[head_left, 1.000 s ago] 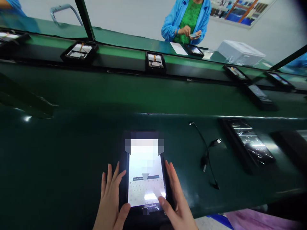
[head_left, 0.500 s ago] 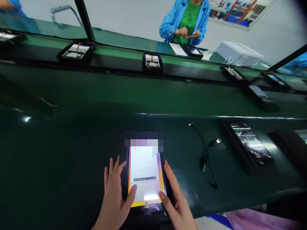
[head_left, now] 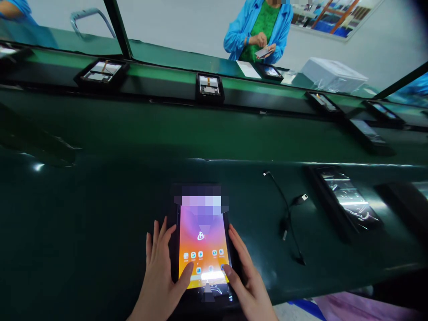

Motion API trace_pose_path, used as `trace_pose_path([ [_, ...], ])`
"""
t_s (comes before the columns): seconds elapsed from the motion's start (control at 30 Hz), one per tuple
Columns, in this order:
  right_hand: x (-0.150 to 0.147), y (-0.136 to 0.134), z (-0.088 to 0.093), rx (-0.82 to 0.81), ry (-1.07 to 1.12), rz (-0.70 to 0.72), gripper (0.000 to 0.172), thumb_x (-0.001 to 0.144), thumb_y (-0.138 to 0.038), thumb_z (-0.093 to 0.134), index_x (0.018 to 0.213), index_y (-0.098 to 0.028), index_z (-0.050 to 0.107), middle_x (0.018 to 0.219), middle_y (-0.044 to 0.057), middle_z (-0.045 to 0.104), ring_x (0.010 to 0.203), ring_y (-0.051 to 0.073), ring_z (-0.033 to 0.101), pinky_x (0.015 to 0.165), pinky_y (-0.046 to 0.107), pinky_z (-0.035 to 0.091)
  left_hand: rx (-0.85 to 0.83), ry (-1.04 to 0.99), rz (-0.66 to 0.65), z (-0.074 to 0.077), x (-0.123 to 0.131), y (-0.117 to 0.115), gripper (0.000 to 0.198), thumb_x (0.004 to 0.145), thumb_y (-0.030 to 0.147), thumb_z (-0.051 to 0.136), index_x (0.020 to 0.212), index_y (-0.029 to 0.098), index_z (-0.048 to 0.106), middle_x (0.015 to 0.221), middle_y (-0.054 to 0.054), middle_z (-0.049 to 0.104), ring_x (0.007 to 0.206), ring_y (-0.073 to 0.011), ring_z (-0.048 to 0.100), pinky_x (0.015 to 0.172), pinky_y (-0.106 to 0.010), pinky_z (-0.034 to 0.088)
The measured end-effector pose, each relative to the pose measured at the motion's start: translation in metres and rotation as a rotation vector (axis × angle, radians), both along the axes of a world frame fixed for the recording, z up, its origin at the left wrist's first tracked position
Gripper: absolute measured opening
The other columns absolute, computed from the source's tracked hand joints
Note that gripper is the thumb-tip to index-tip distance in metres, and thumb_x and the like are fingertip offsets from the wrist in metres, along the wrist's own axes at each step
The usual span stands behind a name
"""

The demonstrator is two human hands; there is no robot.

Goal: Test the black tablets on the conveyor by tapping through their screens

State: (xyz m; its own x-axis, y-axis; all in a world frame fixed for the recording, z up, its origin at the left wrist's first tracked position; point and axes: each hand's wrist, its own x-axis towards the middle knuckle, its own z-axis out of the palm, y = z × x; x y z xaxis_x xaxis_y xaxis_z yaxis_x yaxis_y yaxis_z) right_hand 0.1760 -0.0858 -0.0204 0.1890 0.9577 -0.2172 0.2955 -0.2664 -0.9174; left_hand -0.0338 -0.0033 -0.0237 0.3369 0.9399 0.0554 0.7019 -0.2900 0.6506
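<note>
A tablet (head_left: 204, 243) lies lit in a black tray (head_left: 174, 254) on the green table in front of me. Its screen glows pink to yellow with rows of app icons; the top is blurred out. My left hand (head_left: 163, 263) rests along the tray's left side, fingers spread, its thumb over the lower left of the screen. Along the right side lies my right hand (head_left: 249, 272), fingers stretched out, its thumb at the lower right icon. Neither hand lifts the tablet. Right of it, a short black cable (head_left: 287, 207) with several plugs lies loose.
Another tablet (head_left: 351, 196) with a glossy film sits in a black tray at right. Beyond the table edge runs a dark conveyor belt (head_left: 157, 82) carrying several trays with opened devices (head_left: 209, 85). Across it, a person in a blue jacket (head_left: 282, 26) handles a small flat object.
The tablet's screen has switched from a mostly white page to a home screen with icons. Belt trays have shifted slightly left. My hands have hardly moved.
</note>
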Motion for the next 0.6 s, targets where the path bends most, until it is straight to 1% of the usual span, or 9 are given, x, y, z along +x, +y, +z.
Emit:
trace_pose_path([
  [0.1,0.0008,0.0,-0.0015,0.003,0.001,-0.001,0.06,0.1,-0.04,0.052,0.154,-0.045,0.027,0.164,-0.007,0.022,0.152,0.024,0.017,0.122,0.049,0.024,0.07,0.036,0.001,0.0015,0.0038,0.0003,0.068,0.091,0.046,0.054,0.146,0.018,0.023,0.152,-0.026,0.035,0.15,-0.0442,0.016,0.108,-0.08,0.023],
  [0.17,0.0006,0.0003,-0.0019,0.005,0.001,-0.002,0.059,0.101,-0.04,0.051,0.154,-0.044,0.027,0.165,-0.007,0.021,0.153,0.024,0.017,0.122,0.048,0.024,0.092,0.045,0.007,0.0024,0.0055,-0.0004,0.07,0.09,0.047,0.054,0.145,0.016,0.024,0.15,-0.028,0.037,0.148,-0.0466,0.019,0.107,-0.081,0.025],
  [0.3,-0.0004,0.0008,-0.0012,0.006,-0.007,-0.001,0.059,0.101,-0.039,0.051,0.154,-0.045,0.027,0.164,-0.008,0.022,0.152,0.024,0.017,0.122,0.047,0.025,0.119,0.056,0.001,0.0013,0.0068,-0.0009,0.072,0.09,0.049,0.053,0.145,0.014,0.023,0.148,-0.03,0.038,0.146,-0.0488,0.023,0.105,-0.081,0.028],
  [0.4,-0.0008,0.001,0.0006,0.003,-0.013,0.0,0.059,0.101,-0.039,0.051,0.154,-0.045,0.027,0.164,-0.008,0.022,0.152,0.024,0.018,0.122,0.047,0.028,0.127,0.065,0.003,-0.001,0.0071,-0.0006,0.074,0.089,0.051,0.054,0.144,0.013,0.024,0.148,-0.031,0.038,0.146,-0.0503,0.024,0.104,-0.082,0.028],
  [0.6,-0.0013,0.003,0.0037,0.018,-0.024,-0.011,0.058,0.101,-0.039,0.051,0.154,-0.044,0.029,0.164,-0.008,0.023,0.152,0.024,0.019,0.121,0.046,0.03,0.136,0.073,0.003,-0.0016,0.0066,-0.0014,0.074,0.089,0.049,0.055,0.145,0.011,0.024,0.148,-0.031,0.037,0.146,-0.0496,0.023,0.105,-0.081,0.028],
])
